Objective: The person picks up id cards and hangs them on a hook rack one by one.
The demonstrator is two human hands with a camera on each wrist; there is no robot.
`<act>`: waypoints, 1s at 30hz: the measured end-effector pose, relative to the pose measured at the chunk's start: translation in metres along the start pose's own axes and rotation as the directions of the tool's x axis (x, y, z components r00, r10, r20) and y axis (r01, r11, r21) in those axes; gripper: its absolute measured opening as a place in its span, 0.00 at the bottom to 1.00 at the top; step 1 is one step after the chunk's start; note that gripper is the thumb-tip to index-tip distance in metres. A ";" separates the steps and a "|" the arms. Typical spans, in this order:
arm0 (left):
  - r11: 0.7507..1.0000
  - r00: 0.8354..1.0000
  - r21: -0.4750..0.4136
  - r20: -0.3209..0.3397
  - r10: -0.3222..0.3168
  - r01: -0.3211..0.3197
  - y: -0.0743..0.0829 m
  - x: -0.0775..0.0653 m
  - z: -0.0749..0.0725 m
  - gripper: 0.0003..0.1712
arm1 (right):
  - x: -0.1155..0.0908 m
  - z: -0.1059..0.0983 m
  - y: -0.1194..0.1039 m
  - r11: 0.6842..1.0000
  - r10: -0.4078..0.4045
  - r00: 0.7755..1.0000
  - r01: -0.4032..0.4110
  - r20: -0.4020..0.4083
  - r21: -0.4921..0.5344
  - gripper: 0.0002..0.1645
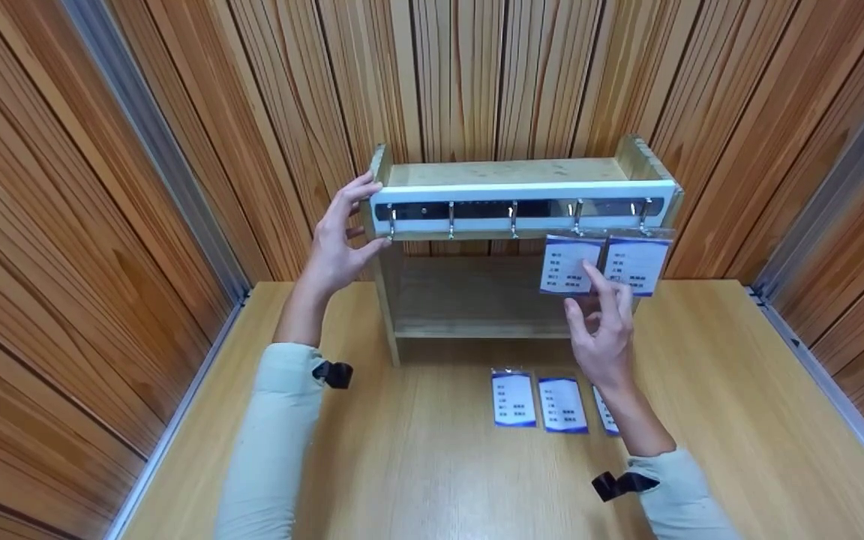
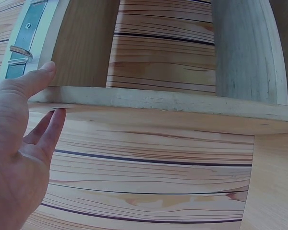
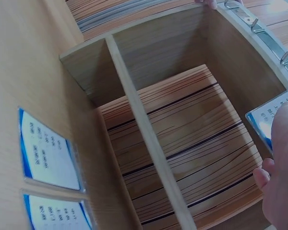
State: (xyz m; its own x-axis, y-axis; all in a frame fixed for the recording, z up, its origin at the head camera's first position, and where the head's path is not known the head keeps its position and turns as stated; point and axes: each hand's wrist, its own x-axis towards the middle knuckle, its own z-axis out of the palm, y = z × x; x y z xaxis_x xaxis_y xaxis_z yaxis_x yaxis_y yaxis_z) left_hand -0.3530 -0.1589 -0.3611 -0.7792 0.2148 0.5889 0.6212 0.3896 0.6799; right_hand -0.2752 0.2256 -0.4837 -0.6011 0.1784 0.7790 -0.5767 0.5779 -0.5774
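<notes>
A small wooden shelf (image 1: 477,330) carries a white and silver rack with several hooks (image 1: 514,217) along its top front. My left hand (image 1: 338,244) holds the shelf's upper left corner, thumb at the front and fingers along the side panel (image 2: 134,99). From the two rightmost hooks hang clear-sleeved name badges, the inner badge (image 1: 563,262) beside the outer badge (image 1: 646,259). My right hand (image 1: 604,337) reaches up in front of them, its index fingertip on the inner badge's face and its other fingers loosely bent. In the right wrist view this hand partly covers a hanging badge (image 3: 264,120).
On the table (image 1: 417,450) before the shelf lie a left badge (image 1: 513,399), a middle badge (image 1: 563,405) and a right badge (image 1: 603,409) partly hidden by my right forearm. Wood-plank walls (image 1: 462,82) stand behind and at both sides.
</notes>
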 end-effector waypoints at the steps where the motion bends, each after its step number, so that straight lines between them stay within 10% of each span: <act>1: 1.000 1.000 0.000 0.000 0.000 0.000 0.000 0.000 0.000 0.43 | -0.001 -0.001 0.001 1.000 0.001 1.000 -0.001 0.003 -0.001 0.34; 30: 1.000 1.000 -0.011 0.000 -0.013 0.013 -0.001 0.000 0.001 0.43 | -0.043 -0.018 0.024 0.999 -0.010 0.990 0.016 0.140 -0.047 0.44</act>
State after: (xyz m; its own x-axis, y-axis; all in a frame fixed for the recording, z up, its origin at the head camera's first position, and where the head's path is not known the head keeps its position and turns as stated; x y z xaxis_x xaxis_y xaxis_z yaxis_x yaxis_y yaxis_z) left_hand -0.3539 -0.1586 -0.3618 -0.7870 0.2099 0.5801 0.6122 0.3821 0.6923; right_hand -0.2529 0.2463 -0.5262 -0.6673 0.0592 0.7425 -0.5600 0.6173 -0.5525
